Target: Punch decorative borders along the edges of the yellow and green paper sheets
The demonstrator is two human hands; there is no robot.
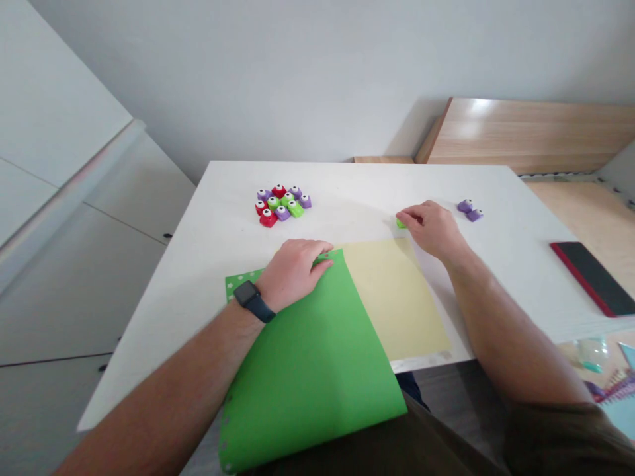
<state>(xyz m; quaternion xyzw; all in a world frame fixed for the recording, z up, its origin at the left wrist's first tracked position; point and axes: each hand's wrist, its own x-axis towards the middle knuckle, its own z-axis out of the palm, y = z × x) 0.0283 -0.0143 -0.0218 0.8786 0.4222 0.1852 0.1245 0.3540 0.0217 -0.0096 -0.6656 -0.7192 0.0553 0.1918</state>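
Observation:
A green sheet of paper (317,350) hangs over the table's front edge, with small shaped holes along its left and top edges. My left hand (294,271), with a dark watch on the wrist, grips its top edge near the corner, thumb and forefinger around the paper. Under the green sheet lies a pale yellow sheet (397,294) flat on the table. My right hand (430,228) has its fingers closed on a small green craft punch (401,224) just beyond the yellow sheet; most of the punch is hidden by the fingers.
Several red, purple and green craft punches (282,203) stand grouped at the back left of the white table (357,192). Two purple punches (469,209) sit right of my right hand. A dark, red-edged flat object (595,277) lies at the right edge.

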